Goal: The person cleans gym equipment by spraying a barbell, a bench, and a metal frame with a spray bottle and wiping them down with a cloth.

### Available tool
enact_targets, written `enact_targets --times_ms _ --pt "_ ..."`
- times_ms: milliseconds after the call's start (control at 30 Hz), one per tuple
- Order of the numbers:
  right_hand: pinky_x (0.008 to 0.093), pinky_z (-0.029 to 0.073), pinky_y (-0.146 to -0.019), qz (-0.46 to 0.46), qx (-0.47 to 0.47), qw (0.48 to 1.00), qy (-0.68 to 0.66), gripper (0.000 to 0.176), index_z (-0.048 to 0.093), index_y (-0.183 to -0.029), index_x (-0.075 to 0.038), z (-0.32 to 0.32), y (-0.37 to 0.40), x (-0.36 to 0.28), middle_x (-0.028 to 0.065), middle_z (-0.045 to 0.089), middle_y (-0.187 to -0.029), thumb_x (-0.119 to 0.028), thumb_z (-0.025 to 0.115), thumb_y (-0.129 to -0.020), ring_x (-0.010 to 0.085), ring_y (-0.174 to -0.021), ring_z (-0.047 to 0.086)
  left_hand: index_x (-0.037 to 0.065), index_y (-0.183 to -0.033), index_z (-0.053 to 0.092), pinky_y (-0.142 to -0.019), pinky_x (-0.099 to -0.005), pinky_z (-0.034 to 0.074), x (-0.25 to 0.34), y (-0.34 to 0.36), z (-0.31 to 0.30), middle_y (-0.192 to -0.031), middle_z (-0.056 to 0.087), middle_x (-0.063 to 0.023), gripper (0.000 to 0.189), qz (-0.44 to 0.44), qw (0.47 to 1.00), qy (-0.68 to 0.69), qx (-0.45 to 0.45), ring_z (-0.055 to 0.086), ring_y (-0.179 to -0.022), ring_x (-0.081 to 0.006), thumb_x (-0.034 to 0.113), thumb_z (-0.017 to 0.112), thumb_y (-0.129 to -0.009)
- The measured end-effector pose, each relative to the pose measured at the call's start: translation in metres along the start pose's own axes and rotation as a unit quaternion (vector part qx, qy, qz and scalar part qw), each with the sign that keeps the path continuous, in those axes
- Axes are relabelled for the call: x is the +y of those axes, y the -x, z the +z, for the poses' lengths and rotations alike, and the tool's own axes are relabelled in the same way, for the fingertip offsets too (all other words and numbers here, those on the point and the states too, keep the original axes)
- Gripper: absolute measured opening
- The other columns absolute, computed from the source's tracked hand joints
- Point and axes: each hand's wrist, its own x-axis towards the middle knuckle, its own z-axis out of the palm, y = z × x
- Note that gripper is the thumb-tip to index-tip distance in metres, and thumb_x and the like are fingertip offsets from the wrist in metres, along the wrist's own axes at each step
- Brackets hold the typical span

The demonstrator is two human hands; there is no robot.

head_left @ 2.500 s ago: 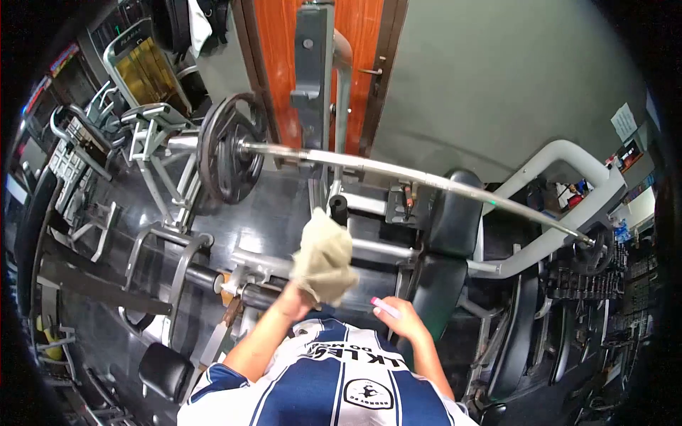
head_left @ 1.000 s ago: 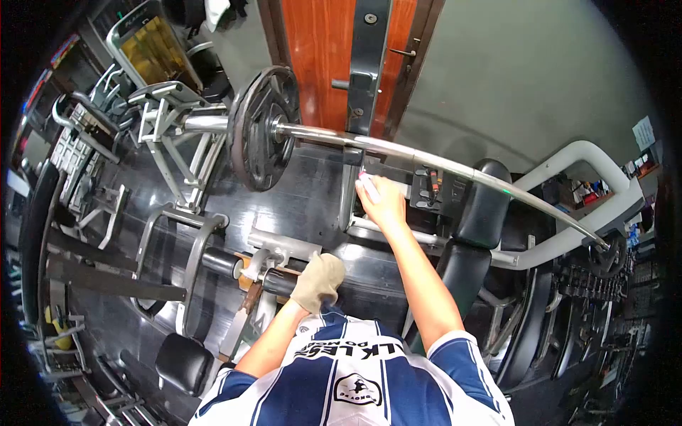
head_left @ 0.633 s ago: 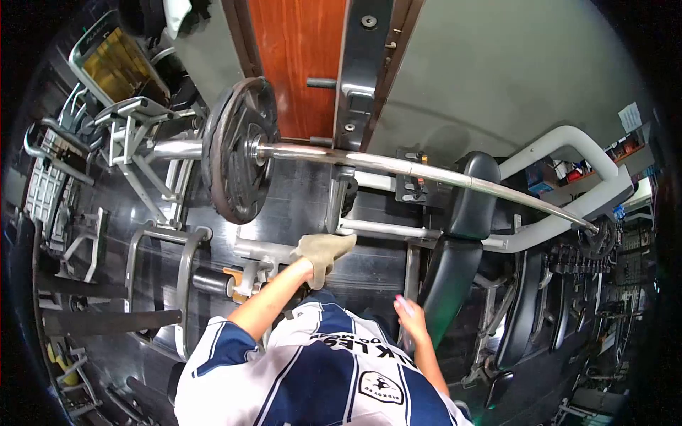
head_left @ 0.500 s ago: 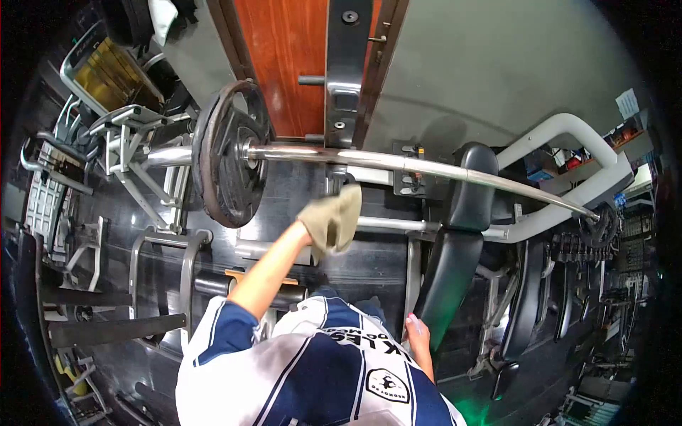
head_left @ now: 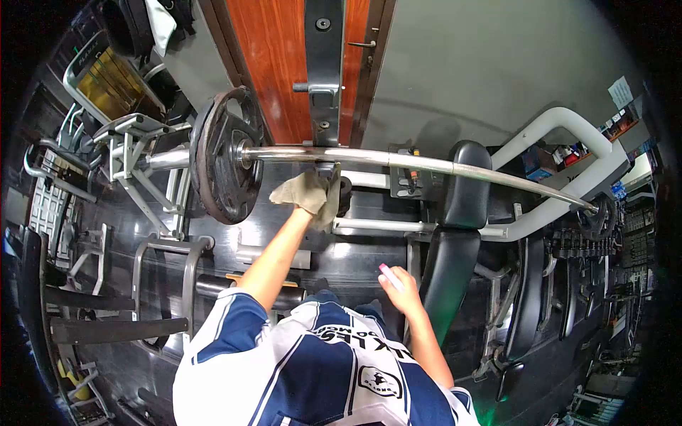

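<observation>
My left hand [head_left: 303, 213] is wrapped in a beige cloth [head_left: 311, 193] that hides most of its fingers. The cloth hangs against the rack's dark upright [head_left: 323, 78], just under the barbell [head_left: 348, 155]. In my right hand [head_left: 406, 295], fingers closed, is a small whitish item with a pink tip [head_left: 390, 276]; its kind is not clear. This hand is in front of my body, left of the black padded bench [head_left: 449, 273]. A dark weight plate [head_left: 229, 156] is on the bar's left end, left of the cloth.
The pale rack frame [head_left: 568, 121] curves up at the right, with another plate [head_left: 602, 213] at the bar's far end. Left stand grey-framed gym machines [head_left: 167, 245]. Behind the upright is a reddish wooden door [head_left: 266, 57]. More benches [head_left: 526, 305] line the right.
My left hand and the cloth have shifted slightly left and up to the upright. My right hand has risen from beside the bench, bringing the whitish item into clearer view.
</observation>
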Motion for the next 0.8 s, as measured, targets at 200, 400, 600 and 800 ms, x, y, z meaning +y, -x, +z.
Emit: enact_targets --times_ms 200,400,600,800 --pt "0.0366 0.046 -0.067 0.000 0.024 1.000 -0.014 0.029 0.061 -0.084 -0.001 -0.010 0.000 0.005 0.0126 0.057 -0.077 -0.028 0.069 -0.089 0.0261 -0.070 0.058 0.010 -0.077 0.067 -0.072 -0.0401 0.050 -0.058 -0.003 0.099 -0.073 0.067 -0.0089 0.034 0.039 0.989 0.142 -0.020 0.065 -0.073 -0.0295 0.037 0.050 -0.088" --pt "0.0361 0.044 -0.061 0.116 0.009 0.990 -0.076 0.032 0.057 -0.079 -0.002 0.014 0.050 0.051 0.0107 0.054 -0.069 -0.030 0.070 -0.089 0.0214 -0.064 0.053 0.015 -0.101 0.062 -0.077 -0.0321 0.048 0.017 0.003 -0.027 -0.101 0.067 -0.0032 0.023 0.106 0.959 -0.035 -0.261 0.064 -0.081 -0.0243 0.034 0.051 -0.093" --pt "0.0373 0.046 -0.064 0.142 0.014 0.988 -0.065 0.034 0.061 -0.084 -0.001 0.013 0.070 0.067 0.0126 0.058 -0.071 -0.034 0.068 -0.089 0.0238 -0.066 0.057 0.009 -0.118 0.060 -0.084 -0.0335 0.048 0.026 0.025 -0.021 -0.118 0.063 -0.0077 0.026 -0.152 0.891 -0.004 -0.428 0.061 -0.104 -0.0249 0.020 0.047 -0.097" --pt "0.0352 0.045 -0.064 0.136 0.025 0.988 -0.063 0.030 0.061 -0.084 -0.001 -0.012 0.056 0.064 0.0117 0.058 -0.073 -0.030 0.070 -0.088 0.0221 -0.067 0.055 0.010 -0.084 0.069 -0.064 -0.0350 0.051 -0.030 0.006 0.068 -0.085 0.071 -0.0064 0.015 -0.033 0.979 0.073 -0.189 0.067 -0.075 -0.0250 0.023 0.061 -0.085"
